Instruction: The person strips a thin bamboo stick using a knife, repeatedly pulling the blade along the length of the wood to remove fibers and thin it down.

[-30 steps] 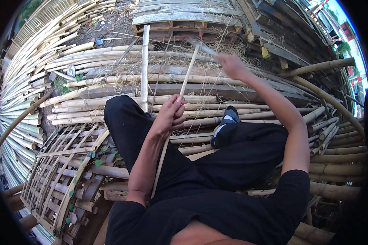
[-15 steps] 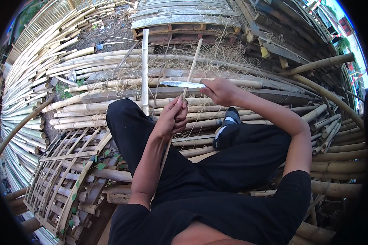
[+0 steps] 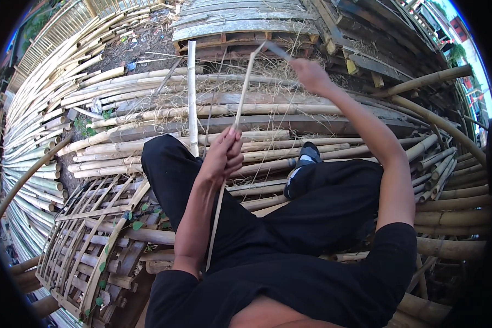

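Note:
My left hand (image 3: 224, 152) is closed round a long, thin bamboo strip (image 3: 242, 101). The strip slants up and away from my lap, and its lower part runs down along my left forearm. At the far end of the strip, a pale curl of shaving seems to stand off the tip. My right hand (image 3: 313, 76), arm stretched forward, grips a knife (image 3: 278, 51) with its blade pointing up and left. The blade is slightly blurred and its point is at or close to the strip's far end. The knife's handle is hidden inside my fist.
Bamboo poles (image 3: 164, 116) lie in rows across the ground before me. A wider bamboo slat (image 3: 192, 95) stands upright left of the strip. Beyond are a wooden pallet (image 3: 246, 29) and stacked timber (image 3: 388, 41). A woven bamboo lattice (image 3: 87, 235) leans at my left.
My right hand has moved forward and slightly right, carrying the knife from mid-strip to its far end. A curled shaving now shows at the tip. My left hand keeps its hold.

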The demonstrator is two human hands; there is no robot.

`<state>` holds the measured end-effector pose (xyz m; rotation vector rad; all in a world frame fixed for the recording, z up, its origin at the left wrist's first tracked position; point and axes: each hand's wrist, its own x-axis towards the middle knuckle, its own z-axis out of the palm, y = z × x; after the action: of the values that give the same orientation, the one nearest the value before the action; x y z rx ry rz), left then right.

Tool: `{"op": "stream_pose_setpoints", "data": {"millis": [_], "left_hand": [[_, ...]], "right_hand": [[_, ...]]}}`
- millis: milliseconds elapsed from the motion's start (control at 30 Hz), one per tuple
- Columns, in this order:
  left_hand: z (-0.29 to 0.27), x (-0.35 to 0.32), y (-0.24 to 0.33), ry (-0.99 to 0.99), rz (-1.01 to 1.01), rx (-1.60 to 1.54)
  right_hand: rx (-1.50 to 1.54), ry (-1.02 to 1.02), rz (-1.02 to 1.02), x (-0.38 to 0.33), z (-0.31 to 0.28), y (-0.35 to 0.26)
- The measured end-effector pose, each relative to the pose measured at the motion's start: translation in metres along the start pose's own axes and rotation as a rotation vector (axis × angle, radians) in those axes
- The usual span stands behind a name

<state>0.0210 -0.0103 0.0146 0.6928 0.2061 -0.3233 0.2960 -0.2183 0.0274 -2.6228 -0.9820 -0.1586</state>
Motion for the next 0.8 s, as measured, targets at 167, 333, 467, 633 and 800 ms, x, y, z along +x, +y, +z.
{"op": "stream_pose_setpoints", "data": {"millis": [167,333,467,633,800], "left_hand": [[-0.007,-0.006,0.000,0.011,0.017,0.045],[0.002,-0.001,-0.002,0.026,0.119,0.198],[0.006,-0.003,-0.007,0.058,0.125,0.262],[0.000,-0.004,-0.015,0.023,0.169,0.294],[-0.003,0.007,-0.011,0.072,0.107,0.235]], "right_hand": [[0.023,0.214,0.322,-0.002,-0.046,0.045],[0.243,-0.134,0.093,-0.035,-0.037,-0.041],[0.257,-0.278,-0.189,-0.050,-0.033,-0.084],[0.132,-0.261,-0.247,-0.051,-0.014,-0.078],[-0.095,-0.254,-0.246,-0.033,0.000,-0.044]]}}
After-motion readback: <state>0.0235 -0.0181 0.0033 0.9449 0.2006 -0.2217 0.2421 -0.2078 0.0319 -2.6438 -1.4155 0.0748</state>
